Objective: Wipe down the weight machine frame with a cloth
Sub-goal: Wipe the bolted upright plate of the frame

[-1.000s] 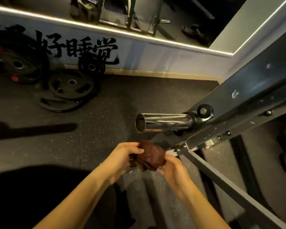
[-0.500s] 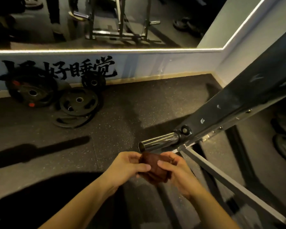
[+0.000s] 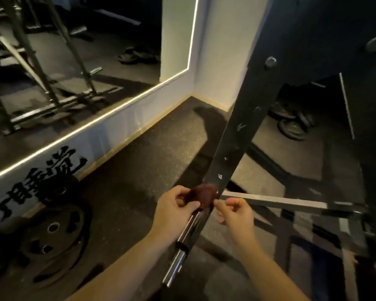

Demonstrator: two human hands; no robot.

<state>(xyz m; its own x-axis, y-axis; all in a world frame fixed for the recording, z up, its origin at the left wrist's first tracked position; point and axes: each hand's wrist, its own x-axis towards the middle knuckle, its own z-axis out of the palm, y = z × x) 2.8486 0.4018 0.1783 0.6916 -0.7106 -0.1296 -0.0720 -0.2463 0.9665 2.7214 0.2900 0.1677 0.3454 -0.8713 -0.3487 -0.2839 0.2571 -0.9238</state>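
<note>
My right hand has let go, fingers loosely curled and empty; my left hand alone now pinches the bunched dark-red cloth against the slanted black steel frame beam, so wiping can start.

Head view, downward, near hands.
</note>
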